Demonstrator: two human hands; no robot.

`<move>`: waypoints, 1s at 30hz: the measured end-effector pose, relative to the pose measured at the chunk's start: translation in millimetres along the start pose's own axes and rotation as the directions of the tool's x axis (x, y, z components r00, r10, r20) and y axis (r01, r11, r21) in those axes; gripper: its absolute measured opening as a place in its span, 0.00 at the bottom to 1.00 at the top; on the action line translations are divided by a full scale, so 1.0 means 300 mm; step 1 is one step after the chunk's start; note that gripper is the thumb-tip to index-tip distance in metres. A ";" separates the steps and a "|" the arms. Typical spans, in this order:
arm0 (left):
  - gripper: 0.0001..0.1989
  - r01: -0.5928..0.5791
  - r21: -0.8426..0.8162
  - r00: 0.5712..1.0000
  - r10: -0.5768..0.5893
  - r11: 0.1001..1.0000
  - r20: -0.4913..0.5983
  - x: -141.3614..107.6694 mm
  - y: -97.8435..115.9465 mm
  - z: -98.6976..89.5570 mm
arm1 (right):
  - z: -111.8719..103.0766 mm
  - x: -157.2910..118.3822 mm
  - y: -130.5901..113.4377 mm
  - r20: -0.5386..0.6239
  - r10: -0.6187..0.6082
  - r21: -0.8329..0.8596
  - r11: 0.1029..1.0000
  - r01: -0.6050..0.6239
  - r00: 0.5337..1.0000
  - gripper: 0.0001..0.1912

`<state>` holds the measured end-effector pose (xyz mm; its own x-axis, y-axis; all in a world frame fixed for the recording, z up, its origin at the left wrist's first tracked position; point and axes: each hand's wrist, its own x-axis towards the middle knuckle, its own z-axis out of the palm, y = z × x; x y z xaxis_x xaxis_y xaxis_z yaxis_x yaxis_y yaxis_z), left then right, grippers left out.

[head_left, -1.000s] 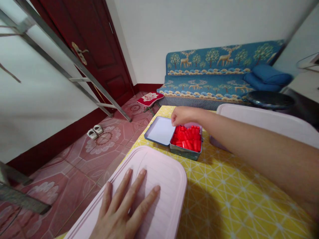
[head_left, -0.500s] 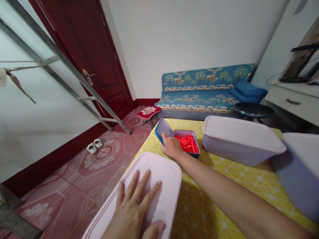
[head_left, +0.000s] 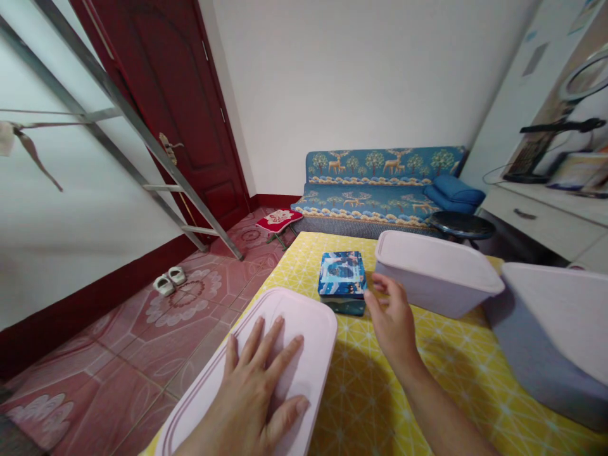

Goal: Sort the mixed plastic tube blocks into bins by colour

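Observation:
My left hand (head_left: 259,373) lies flat, fingers spread, on the pale pink lid (head_left: 311,316) of a storage box at the near edge. A blue patterned tin (head_left: 341,278) stands on the table beyond it, with its lid down, so the inside is hidden. At the tin's right side is my right hand (head_left: 392,316), its thumb and fingers apart and slightly bent. The thumb is at the tin's right edge; I cannot tell whether it touches.
Two more lidded storage boxes, one behind (head_left: 434,272) and one at the right (head_left: 551,335), stand on the yellow patterned tablecloth (head_left: 356,367). Beyond are a blue sofa (head_left: 365,193), a black stool (head_left: 460,225) and a red-topped stool (head_left: 278,220). A metal ladder (head_left: 137,145) leans at left.
The tin's hinged lid has swung shut over the red pieces. My right hand has moved from the lid's left to the tin's right side. My left hand stays on the pink lid.

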<state>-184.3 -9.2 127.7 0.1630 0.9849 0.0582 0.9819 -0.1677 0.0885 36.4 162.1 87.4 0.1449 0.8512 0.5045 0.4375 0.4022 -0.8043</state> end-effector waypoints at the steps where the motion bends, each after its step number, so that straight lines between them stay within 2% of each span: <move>1: 0.31 -0.005 0.004 1.000 0.005 1.000 -0.007 -0.001 -0.002 0.003 | 0.016 0.045 -0.030 0.030 -0.116 -0.023 0.993 0.116 0.993 0.21; 3: 0.31 -0.014 0.016 1.000 0.014 1.000 -0.027 -0.004 -0.007 0.012 | 0.067 0.135 -0.061 0.096 -0.267 -0.098 0.956 0.276 0.959 0.23; 5: 0.32 -0.022 0.029 0.999 0.024 0.999 -0.045 -0.008 -0.012 0.020 | 0.131 0.192 -0.036 0.199 -0.302 -0.243 0.906 0.345 0.932 0.27; 7: 0.32 -0.030 0.041 0.998 0.032 0.999 -0.057 -0.011 -0.016 0.026 | 0.187 0.201 0.036 0.396 -0.132 -0.451 0.834 0.318 0.909 0.33; 8: 0.32 -0.031 0.044 0.998 0.033 0.999 -0.058 -0.012 -0.017 0.027 | 0.209 0.192 0.077 0.485 -0.022 -0.516 0.800 0.306 0.874 0.35; 10: 0.33 -0.035 0.045 0.998 0.038 0.998 -0.057 -0.012 -0.018 0.028 | 0.235 0.168 0.146 0.567 0.127 -0.588 0.754 0.292 0.814 0.38; 12: 0.33 -0.036 0.042 0.997 0.039 0.998 -0.060 -0.008 -0.017 0.028 | 0.240 0.160 0.173 0.597 0.176 -0.610 0.733 0.301 0.783 0.40; 14: 0.32 -0.034 0.038 0.997 0.036 0.999 -0.070 -0.004 -0.017 0.030 | 0.238 0.181 0.153 0.608 0.169 -0.620 0.711 0.332 0.776 0.38; 18: 0.32 -0.026 0.034 0.997 0.029 0.999 -0.068 -0.001 -0.017 0.031 | 0.262 0.276 0.067 0.616 0.075 -0.597 0.694 0.402 0.784 0.29; 20: 0.32 -0.022 0.034 0.998 0.024 0.999 -0.058 0.000 -0.015 0.026 | 0.294 0.320 0.051 0.622 0.031 -0.572 0.700 0.427 0.783 0.31; 24: 0.32 -0.015 0.032 0.999 0.016 0.999 -0.038 0.002 -0.007 0.011 | 0.362 0.362 0.100 0.619 0.079 -0.583 0.712 0.391 0.781 0.39; 27: 0.32 -0.009 0.019 1.000 0.009 1.000 -0.015 0.001 -0.005 0.006 | 0.383 0.350 0.155 0.615 0.121 -0.597 0.716 0.361 0.779 0.38; 30: 0.32 0.008 0.005 1.000 -0.008 1.000 -0.002 -0.005 -0.006 0.009 | 0.368 0.312 0.180 0.626 0.093 -0.583 0.715 0.386 0.775 0.37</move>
<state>-186.0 -10.4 124.7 0.1544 0.9862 0.0598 0.9837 -0.1591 0.0841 -24.4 300.7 56.6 -0.4024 0.9076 0.1195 0.8863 0.4190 -0.1971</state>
